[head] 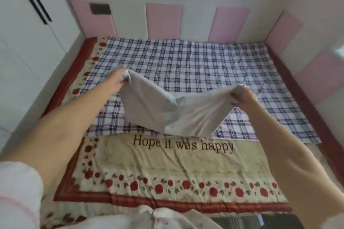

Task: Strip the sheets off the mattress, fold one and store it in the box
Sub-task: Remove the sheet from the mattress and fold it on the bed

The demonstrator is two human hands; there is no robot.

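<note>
A pale grey-white sheet (pixel 167 111) hangs folded between my two hands above the bed. My left hand (pixel 117 80) grips its left corner, and my right hand (pixel 243 95) grips its right corner. The sheet's lower edge sags down and touches the bedding. Beneath it lies a blue-and-white checked sheet (pixel 186 65), spread flat over the far part of the mattress. Under that is a cream quilt (pixel 167 169) with red flowers, a dark red border and the words "Hope it was happy". No box is in view.
Pink padded panels (pixel 163 20) and white walls enclose the bed on the far side and the right. A white wardrobe (pixel 28 33) stands to the left. White clothing (pixel 158 217) shows at the bottom edge.
</note>
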